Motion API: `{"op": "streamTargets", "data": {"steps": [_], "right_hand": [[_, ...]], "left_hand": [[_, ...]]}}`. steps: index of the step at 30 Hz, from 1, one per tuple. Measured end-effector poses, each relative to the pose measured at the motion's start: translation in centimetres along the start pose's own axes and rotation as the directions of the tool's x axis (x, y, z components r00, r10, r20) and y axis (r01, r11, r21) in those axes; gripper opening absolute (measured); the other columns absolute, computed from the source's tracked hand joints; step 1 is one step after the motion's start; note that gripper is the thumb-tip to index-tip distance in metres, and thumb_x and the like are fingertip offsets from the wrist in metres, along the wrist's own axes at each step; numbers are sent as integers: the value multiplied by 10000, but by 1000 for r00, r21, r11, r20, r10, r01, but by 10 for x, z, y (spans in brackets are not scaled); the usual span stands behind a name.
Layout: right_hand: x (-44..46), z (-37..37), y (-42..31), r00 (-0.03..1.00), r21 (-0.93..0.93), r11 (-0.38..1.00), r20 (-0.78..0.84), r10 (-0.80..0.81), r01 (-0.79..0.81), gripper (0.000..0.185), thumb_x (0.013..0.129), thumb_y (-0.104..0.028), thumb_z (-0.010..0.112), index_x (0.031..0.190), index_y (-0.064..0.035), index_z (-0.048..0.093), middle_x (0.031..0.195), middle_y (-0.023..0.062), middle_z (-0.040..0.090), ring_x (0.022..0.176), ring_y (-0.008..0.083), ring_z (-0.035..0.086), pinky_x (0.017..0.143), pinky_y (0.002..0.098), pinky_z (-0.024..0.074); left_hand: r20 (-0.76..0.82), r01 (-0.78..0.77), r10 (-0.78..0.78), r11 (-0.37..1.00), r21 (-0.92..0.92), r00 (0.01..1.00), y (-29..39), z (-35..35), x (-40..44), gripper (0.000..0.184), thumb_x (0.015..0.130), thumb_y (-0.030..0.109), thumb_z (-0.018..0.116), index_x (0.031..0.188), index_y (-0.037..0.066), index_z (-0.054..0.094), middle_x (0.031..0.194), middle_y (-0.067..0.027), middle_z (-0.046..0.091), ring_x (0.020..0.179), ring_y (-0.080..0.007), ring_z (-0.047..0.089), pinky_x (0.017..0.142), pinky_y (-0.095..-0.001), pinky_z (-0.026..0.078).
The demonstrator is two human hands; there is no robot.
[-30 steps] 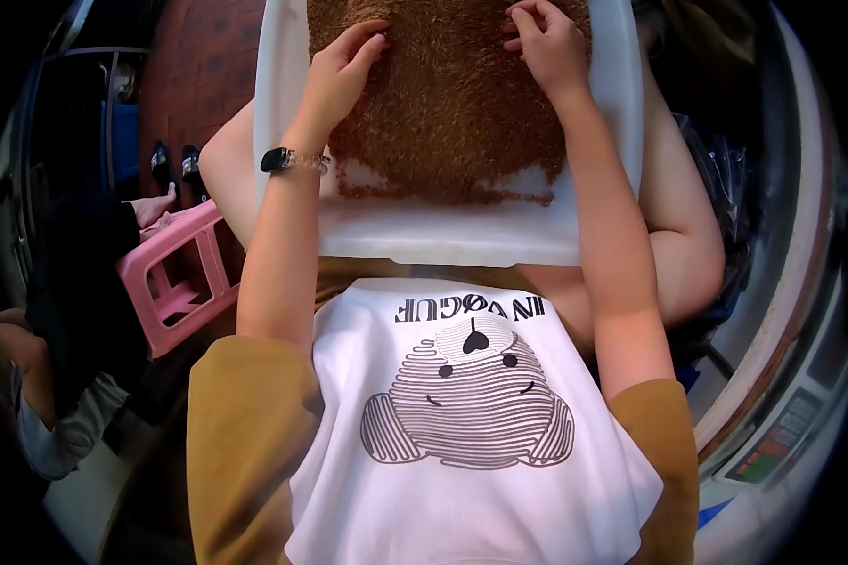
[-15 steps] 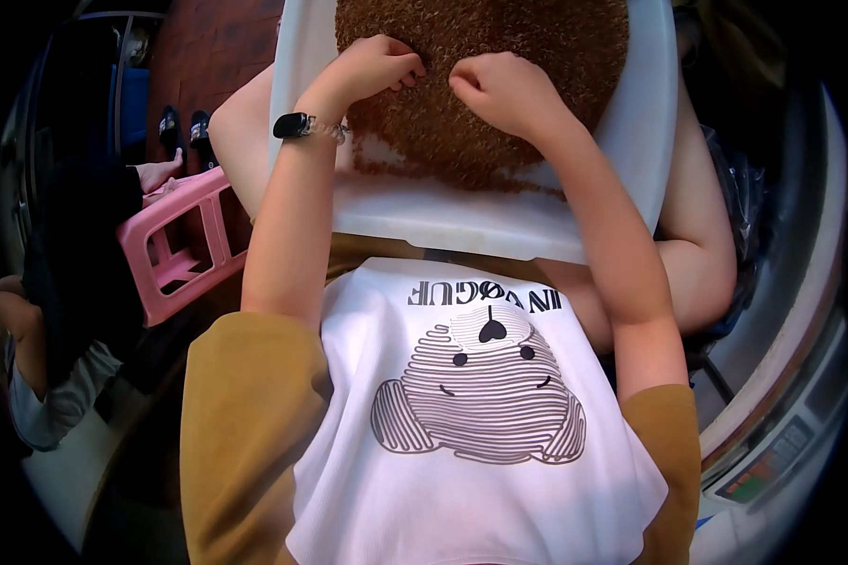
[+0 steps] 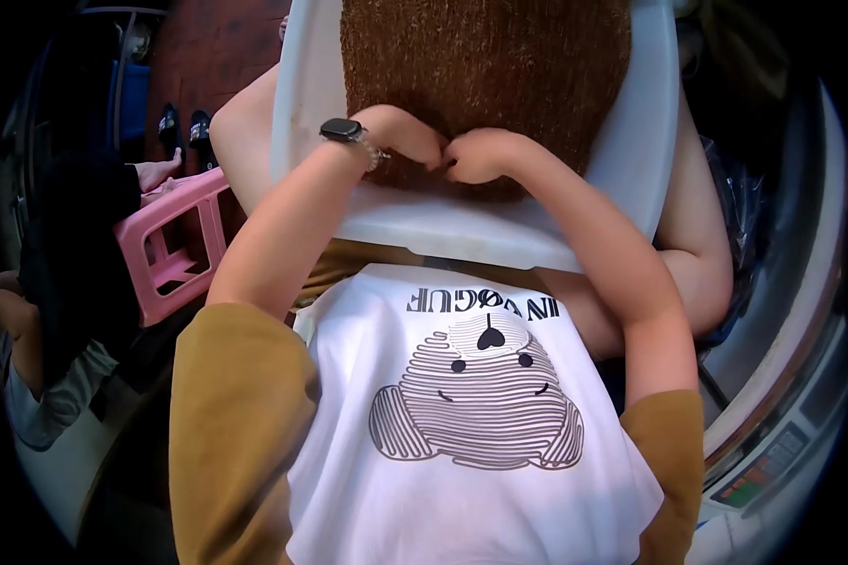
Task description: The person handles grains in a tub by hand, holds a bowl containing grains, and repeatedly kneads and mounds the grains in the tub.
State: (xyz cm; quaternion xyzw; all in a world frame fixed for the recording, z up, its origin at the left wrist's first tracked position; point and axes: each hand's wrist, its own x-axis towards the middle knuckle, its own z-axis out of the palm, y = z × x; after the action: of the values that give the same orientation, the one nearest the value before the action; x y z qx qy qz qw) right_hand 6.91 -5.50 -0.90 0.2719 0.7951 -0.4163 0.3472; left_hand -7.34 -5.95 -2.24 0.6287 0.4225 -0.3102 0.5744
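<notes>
A broad layer of brown, coarse-textured material (image 3: pixel 485 66) covers the middle of a white plastic tray (image 3: pixel 415 221) that rests across my lap. It looks streaked and slightly blurred, so I cannot tell whether it is grains or fibres. My left hand (image 3: pixel 405 137), with a black watch (image 3: pixel 341 130) and a beaded bracelet on its wrist, is closed over the near part of the layer. My right hand (image 3: pixel 485 155) is closed beside it, the fingertips of both hands almost meeting. Whatever the fingers pinch is hidden.
A pink plastic stool (image 3: pixel 174 245) stands to the left on a reddish tiled floor (image 3: pixel 212 56). Beside it are another person's bare foot (image 3: pixel 158 172) and dark slippers (image 3: pixel 199 130). Dark plastic bagging (image 3: pixel 744 193) lies at the right, by a pale curved edge (image 3: pixel 806 282).
Both my hands have moved nearer to me and closer together. The brown material's loose, ragged near edge now looks narrower and streaked toward me.
</notes>
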Motion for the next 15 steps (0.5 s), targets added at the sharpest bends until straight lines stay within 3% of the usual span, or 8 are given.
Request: {"op": "streamTargets", "data": {"steps": [5, 8, 11, 14, 15], "right_hand": [[9, 1, 8, 984, 82, 997, 177, 2, -16, 422, 792, -305, 527, 1144, -84, 592, 1179, 130, 565, 1087, 287, 530, 906, 379, 416], [22, 10, 19, 972, 71, 996, 234, 33, -51, 435, 789, -342, 543, 1169, -134, 584, 1151, 115, 587, 1082, 274, 538, 928, 379, 402], [12, 10, 21, 963, 195, 974, 263, 62, -116, 476, 779, -329, 556, 1181, -74, 566, 1186, 130, 565, 1089, 280, 534, 912, 400, 406], [19, 23, 33, 966, 414, 881, 205, 156, -230, 434, 778, -321, 562, 1122, -58, 594, 1100, 120, 601, 1018, 251, 567, 815, 414, 463], [15, 17, 35, 959, 466, 852, 249, 133, -239, 395, 776, -317, 565, 1075, -62, 602, 1031, 107, 609, 952, 234, 582, 757, 400, 477]], "left_hand": [[145, 47, -44, 999, -21, 989, 0, 10, 17, 523, 804, 246, 482, 1305, 106, 434, 1310, -120, 461, 1180, -260, 432, 981, -344, 315], [162, 5, -7, 1000, 9, 987, -8, 19, 32, 526, 822, 278, 467, 1320, 117, 417, 1334, -117, 436, 1211, -255, 407, 991, -350, 308], [188, -3, 21, 995, -97, 982, 4, 15, 15, 542, 835, 293, 457, 1345, 126, 383, 1389, -102, 369, 1266, -241, 344, 1007, -360, 296], [75, 203, -191, 950, -238, 979, 21, 15, -8, 429, 837, 292, 459, 1207, 85, 526, 1206, -111, 542, 1081, -224, 518, 845, -352, 430], [102, 182, -157, 932, -313, 982, 18, 14, -2, 350, 836, 290, 458, 1104, 86, 554, 1091, -99, 569, 968, -202, 541, 756, -330, 436]]}}
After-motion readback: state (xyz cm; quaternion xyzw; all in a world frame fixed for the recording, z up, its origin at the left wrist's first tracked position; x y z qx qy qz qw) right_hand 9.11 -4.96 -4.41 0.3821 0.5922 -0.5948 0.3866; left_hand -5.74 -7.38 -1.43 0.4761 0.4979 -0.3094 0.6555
